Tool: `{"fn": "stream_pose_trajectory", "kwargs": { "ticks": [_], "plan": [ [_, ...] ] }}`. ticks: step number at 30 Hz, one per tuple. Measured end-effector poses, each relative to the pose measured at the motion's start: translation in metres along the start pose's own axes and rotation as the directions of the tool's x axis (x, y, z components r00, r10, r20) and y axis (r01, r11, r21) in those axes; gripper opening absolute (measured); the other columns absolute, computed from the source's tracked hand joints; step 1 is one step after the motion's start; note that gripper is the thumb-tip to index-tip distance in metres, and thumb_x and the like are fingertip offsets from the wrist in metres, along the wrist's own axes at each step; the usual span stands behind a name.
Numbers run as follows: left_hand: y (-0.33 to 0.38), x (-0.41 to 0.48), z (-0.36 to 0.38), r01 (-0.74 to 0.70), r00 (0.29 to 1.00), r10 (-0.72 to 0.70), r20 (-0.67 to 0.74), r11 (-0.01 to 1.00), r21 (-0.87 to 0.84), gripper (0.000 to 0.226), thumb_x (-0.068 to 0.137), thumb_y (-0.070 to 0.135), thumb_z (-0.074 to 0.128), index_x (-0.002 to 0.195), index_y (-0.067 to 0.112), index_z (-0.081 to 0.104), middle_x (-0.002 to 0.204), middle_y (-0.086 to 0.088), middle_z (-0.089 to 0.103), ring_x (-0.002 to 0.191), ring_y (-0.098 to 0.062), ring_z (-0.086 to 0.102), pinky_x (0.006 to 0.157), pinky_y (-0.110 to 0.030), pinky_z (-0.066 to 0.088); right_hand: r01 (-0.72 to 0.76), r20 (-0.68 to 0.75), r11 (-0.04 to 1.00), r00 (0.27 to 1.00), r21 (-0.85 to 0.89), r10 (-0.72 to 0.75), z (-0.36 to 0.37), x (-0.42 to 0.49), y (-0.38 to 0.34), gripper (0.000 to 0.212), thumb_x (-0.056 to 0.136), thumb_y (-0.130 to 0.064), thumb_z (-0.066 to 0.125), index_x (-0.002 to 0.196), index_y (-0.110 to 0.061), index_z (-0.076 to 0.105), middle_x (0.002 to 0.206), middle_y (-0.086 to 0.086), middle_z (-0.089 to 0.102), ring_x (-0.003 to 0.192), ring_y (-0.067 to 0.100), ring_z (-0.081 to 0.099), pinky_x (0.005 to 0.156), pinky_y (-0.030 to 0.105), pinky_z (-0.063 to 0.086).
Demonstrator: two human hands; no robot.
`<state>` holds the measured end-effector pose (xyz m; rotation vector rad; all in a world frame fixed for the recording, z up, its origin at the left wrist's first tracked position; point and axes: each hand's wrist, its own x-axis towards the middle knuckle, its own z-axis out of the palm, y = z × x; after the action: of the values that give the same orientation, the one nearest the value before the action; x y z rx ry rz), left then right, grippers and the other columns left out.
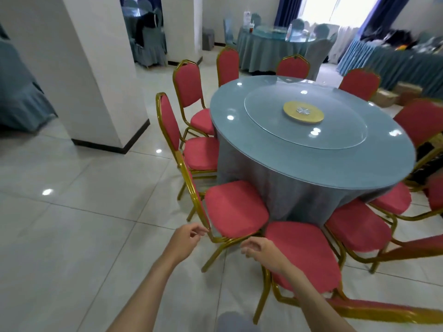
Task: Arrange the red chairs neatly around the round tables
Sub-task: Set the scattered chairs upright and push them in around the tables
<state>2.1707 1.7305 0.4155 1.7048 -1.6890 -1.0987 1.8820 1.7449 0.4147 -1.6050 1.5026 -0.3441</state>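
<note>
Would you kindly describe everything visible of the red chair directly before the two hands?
That chair has a padded red seat and back on a gold-coloured tube frame. It stands upright on the tiled floor, seat front against the round table's grey-blue cloth, back seen edge-on. The left hand, loosely curled, is at the back frame; contact is unclear. The right hand hovers near its rear frame.

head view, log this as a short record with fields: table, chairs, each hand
table: round table with grey-blue cloth and glass top, clear turntable on it
chairs: red padded chairs with gold metal frames ringing it, seats toward the cloth
left hand: loosely curled beside the nearest chair's back frame, contact unclear
right hand: loosely curled, holding nothing, near the next chair
</note>
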Motion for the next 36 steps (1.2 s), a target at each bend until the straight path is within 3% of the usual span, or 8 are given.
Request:
{"fn": "stream_pose_trajectory", "kwargs": {
  "ticks": [5,8,12,18,21,26,30,36],
  "plan": [
    [-0.031,0.051,-0.056,-0.014,0.999,0.014,-0.033,1.000,0.009,0.035,0.097,0.003,0.057,0.096,0.034,0.073,0.098,0.015,0.073,0.094,0.000,0.066,0.081,-0.018,0.052,0.031,-0.061,0.998,0.998,0.057,-0.028,0.036,0.068,-0.034,0.024,0.097,-0.019,0.068,0.120,-0.023,0.070,0.104,-0.009,0.074,0.085,-0.006,0.067,0.080,0.023,0.054],
    [-0.038,0.098,-0.086,-0.040,0.998,0.041,-0.039,0.999,0.021,0.032,0.100,0.006,0.055,0.103,0.033,0.071,0.103,0.018,0.069,0.099,0.000,0.063,0.079,-0.011,0.048,0.062,-0.106,0.993,0.993,0.099,-0.052,0.057,0.120,-0.051,0.062,0.093,-0.034,0.072,0.149,-0.033,0.046,0.132,-0.013,0.059,0.118,-0.001,0.058,0.101,0.029,0.051],
    [-0.047,0.155,-0.113,-0.057,0.996,0.059,-0.061,0.998,0.038,0.038,0.102,0.009,0.054,0.127,0.036,0.060,0.116,0.016,0.060,0.103,-0.001,0.059,0.079,-0.012,0.047,0.050,-0.176,0.978,0.984,0.205,-0.014,0.078,0.180,-0.081,0.099,0.079,-0.073,0.070,0.159,-0.033,0.028,0.149,-0.018,0.043,0.139,-0.006,0.041,0.102,0.007,0.040],
    [-0.054,0.224,-0.158,-0.126,0.988,0.113,0.102,0.983,0.135,0.050,0.099,0.007,0.057,0.143,0.031,0.052,0.134,0.010,0.053,0.117,-0.009,0.055,0.101,-0.027,0.049,0.010,-0.178,0.968,0.983,0.252,0.036,0.096,0.243,-0.137,0.075,0.097,-0.030,0.070,0.155,-0.038,0.024,0.148,-0.015,0.046,0.138,0.001,0.044,0.103,0.002,0.033],
    [-0.054,0.258,-0.172,-0.208,0.972,0.180,0.153,0.959,0.194,0.052,0.096,0.006,0.059,0.142,0.027,0.052,0.135,0.003,0.052,0.124,-0.017,0.052,0.108,-0.036,0.048,-0.035,-0.191,0.966,0.978,0.256,0.086,0.107,0.261,-0.157,0.067,0.095,-0.026,0.072,0.145,-0.046,0.033,0.139,-0.016,0.052,0.130,0.004,0.052,0.110,0.019,0.042],
    [-0.063,0.328,-0.176,-0.358,0.931,0.252,0.263,0.764,0.536,0.064,0.092,0.018,0.062,0.151,0.034,0.042,0.164,-0.001,0.025,0.152,-0.028,0.020,0.120,-0.051,0.032,-0.188,-0.157,0.957,0.962,0.221,0.225,0.111,0.289,-0.181,0.095,0.094,-0.030,0.073,0.164,-0.021,0.010,0.156,-0.007,0.034,0.143,0.010,0.035,0.113,0.020,0.029],
    [-0.079,0.377,-0.179,-0.496,0.848,0.178,0.499,0.597,0.630,0.075,0.097,0.018,0.058,0.160,0.035,0.021,0.171,0.001,0.011,0.158,-0.027,0.001,0.125,-0.053,0.010,-0.385,-0.161,0.922,0.908,0.040,0.386,0.126,0.311,-0.200,0.110,0.089,-0.047,0.069,0.163,-0.031,-0.010,0.165,-0.006,0.020,0.150,0.021,0.025,0.123,0.049,0.023],
    [-0.113,0.429,-0.196,-0.688,0.725,0.334,0.602,0.383,0.616,0.079,0.061,0.000,0.077,0.131,0.030,0.060,0.143,-0.007,0.060,0.138,-0.039,0.050,0.107,-0.063,0.043,-0.653,-0.214,0.757,0.736,0.028,0.642,0.144,0.325,-0.232,0.108,0.092,-0.039,0.062,0.157,-0.042,-0.025,0.172,0.000,-0.003,0.158,0.029,0.001,0.118,0.072,0.006]
  ]
}}
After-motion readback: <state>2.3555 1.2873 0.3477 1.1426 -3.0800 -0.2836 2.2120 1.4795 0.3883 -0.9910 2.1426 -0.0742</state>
